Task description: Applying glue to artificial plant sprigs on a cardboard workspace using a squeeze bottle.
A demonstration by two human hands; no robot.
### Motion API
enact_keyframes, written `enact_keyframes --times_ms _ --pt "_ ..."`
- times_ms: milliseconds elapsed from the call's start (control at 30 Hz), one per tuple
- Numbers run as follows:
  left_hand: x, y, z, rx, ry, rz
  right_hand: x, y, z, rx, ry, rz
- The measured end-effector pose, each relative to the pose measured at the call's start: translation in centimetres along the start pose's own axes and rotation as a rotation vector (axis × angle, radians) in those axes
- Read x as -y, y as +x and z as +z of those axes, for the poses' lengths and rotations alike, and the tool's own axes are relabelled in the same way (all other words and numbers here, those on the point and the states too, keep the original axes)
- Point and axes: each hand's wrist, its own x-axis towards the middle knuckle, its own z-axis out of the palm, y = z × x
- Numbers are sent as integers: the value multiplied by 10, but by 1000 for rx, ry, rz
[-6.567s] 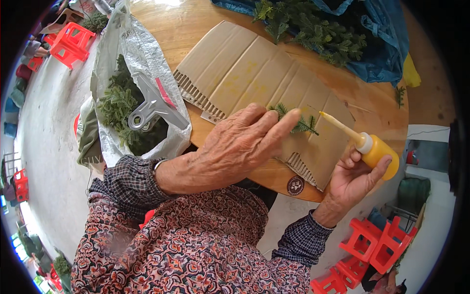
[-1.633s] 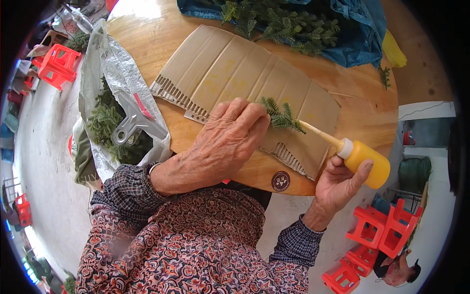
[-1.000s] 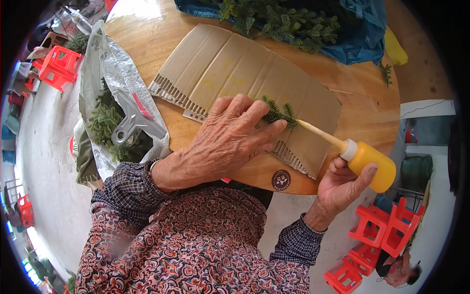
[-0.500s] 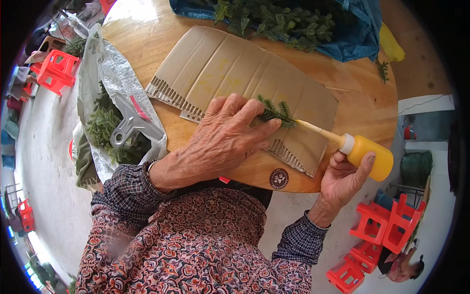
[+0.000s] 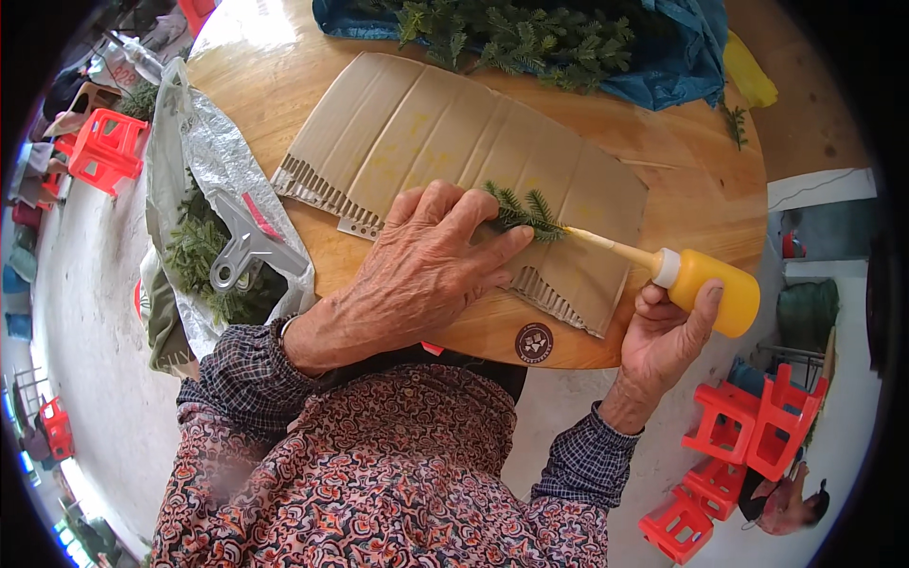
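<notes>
Over the cardboard sheet (image 5: 454, 114), my left hand (image 5: 417, 265) pinches a small green fir sprig (image 5: 530, 213) between thumb and fingers. Part of the sprig is hidden under the hand. My right hand (image 5: 663, 336) is wrapped round a yellow squeeze bottle (image 5: 721, 292) with a white collar and a long pale nozzle. The bottle lies tilted, and its nozzle tip meets the right end of the sprig. Yellow smears mark the cardboard, and its near edge shows torn corrugation.
Fir branches (image 5: 530, 43) fill a blue bag (image 5: 677, 71) on the round wooden table (image 5: 705, 189). At left, a translucent plastic bag (image 5: 213, 123) holds more greenery beneath a grey plastic clamp-like piece (image 5: 251, 241). Red stools (image 5: 724, 421) stand on the floor at right.
The whole view has shifted slightly. Both hands keep their grips, and the bottle's nozzle still meets the end of the sprig.
</notes>
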Motion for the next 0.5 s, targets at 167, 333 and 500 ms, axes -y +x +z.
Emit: enact_keyframes --times_ms 167,333,500 --pt "1 -1 -1 2 11 13 4 0 -4 6 15 34" --pt "0 0 -3 16 -12 -8 4 4 -8 2 1 11" --pt "-1 0 -3 15 -14 -9 4 7 -12 -36 8 15"
